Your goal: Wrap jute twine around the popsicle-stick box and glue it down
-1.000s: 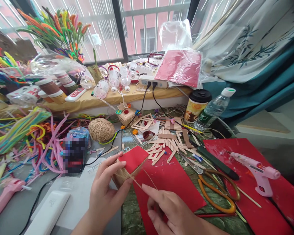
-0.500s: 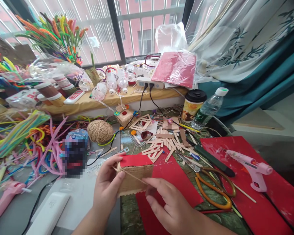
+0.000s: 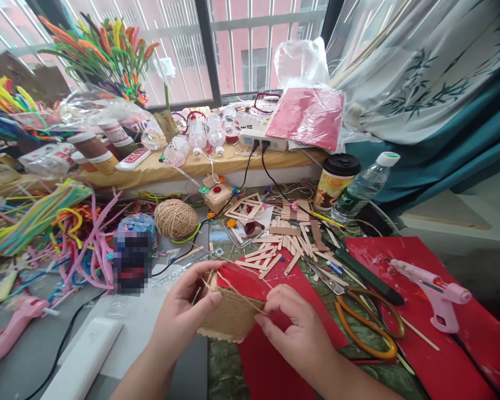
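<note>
A small cardboard box with a red top is held up over the table's front middle. My left hand is closed around its left side, thumb on the near face. Jute twine crosses the near face just below the red top and loops over the left corner. At the box's right corner my right hand pinches the twine between thumb and fingers. The ball of twine lies farther back on the left. Part of the box's left side is hidden behind my left fingers.
Red sheets lie under and right of the box. Scissors and a pink glue gun are on the right. Loose craft sticks lie behind the box. A paper cup and a water bottle stand at the back right.
My right hand has drawn the twine rightward across the near face to the right corner. The box has tilted and turned slightly, and the camera view has shifted a little left.
</note>
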`<state>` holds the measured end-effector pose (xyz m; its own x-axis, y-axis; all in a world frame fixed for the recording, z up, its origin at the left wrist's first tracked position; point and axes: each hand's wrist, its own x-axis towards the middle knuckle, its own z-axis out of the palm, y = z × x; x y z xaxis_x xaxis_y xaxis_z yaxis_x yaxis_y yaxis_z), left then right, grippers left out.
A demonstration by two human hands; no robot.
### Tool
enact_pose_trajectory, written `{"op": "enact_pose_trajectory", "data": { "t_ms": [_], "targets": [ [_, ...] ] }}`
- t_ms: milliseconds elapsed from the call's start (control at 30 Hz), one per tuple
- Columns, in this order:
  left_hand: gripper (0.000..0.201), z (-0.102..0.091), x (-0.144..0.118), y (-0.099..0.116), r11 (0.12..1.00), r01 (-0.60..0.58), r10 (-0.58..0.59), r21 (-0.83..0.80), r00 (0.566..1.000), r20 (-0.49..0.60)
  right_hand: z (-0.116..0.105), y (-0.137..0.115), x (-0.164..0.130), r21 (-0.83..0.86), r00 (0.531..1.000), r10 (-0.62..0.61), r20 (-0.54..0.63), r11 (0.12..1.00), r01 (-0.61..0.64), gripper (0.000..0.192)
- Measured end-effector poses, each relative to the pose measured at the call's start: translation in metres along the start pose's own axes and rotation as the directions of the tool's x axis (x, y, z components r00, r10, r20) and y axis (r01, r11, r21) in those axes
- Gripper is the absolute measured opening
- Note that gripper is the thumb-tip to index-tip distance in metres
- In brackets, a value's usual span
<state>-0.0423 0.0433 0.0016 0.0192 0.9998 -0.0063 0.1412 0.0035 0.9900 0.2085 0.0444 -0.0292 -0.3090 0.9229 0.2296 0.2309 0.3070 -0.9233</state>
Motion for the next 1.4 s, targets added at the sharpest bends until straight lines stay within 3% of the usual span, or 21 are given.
{"op": "enact_pose_trajectory", "data": {
  "t_ms": [167,300,400,500,667,967,1067,1233,1400],
  "targets": [
    [0.043,-0.005,0.001,0.004,0.997,0.053,-0.055,0.061,0.998,0.033,0.001,0.002,-0.002,0.082,0.996,0.076,0.044,0.993,-0.08,0.032],
    [0.042,-0.003,0.007,0.001,0.993,0.114,-0.117,0.042,0.991,0.062,0.006,0.008,-0.004,0.173,0.986,0.167,0.015,0.971,-0.167,0.016],
    [0.042,0.0,0.008,-0.003,0.989,0.15,-0.15,0.015,0.984,0.093,0.009,0.011,-0.005,0.233,0.965,0.261,0.038,0.936,-0.263,0.032],
    [0.039,0.004,0.008,-0.004,0.988,0.154,-0.155,0.012,0.981,0.121,0.009,0.01,-0.004,0.202,0.96,0.26,0.103,0.94,-0.276,0.044],
    [0.037,0.006,0.006,0.0,0.991,0.131,-0.133,0.024,0.981,0.142,0.007,0.006,-0.005,0.173,0.941,0.282,0.185,0.934,-0.313,0.043],
    [0.045,0.001,0.005,0.009,0.989,0.085,-0.107,0.123,0.977,0.183,0.014,0.012,-0.011,0.352,0.888,0.334,0.317,0.828,-0.437,0.056],
    [0.041,-0.002,0.005,0.013,0.985,0.016,-0.053,0.173,0.976,0.213,0.013,0.012,-0.011,0.35,0.899,0.294,0.323,0.846,-0.402,0.058],
    [0.028,-0.001,0.003,0.016,0.974,-0.075,0.003,0.215,0.949,0.317,0.015,0.011,-0.01,0.111,0.947,0.166,0.275,0.973,-0.203,0.062],
    [0.03,0.006,-0.001,0.015,0.96,-0.052,-0.032,0.275,0.956,0.291,0.021,0.009,-0.008,0.095,0.95,0.084,0.3,0.988,-0.118,0.057]
  ]
}}
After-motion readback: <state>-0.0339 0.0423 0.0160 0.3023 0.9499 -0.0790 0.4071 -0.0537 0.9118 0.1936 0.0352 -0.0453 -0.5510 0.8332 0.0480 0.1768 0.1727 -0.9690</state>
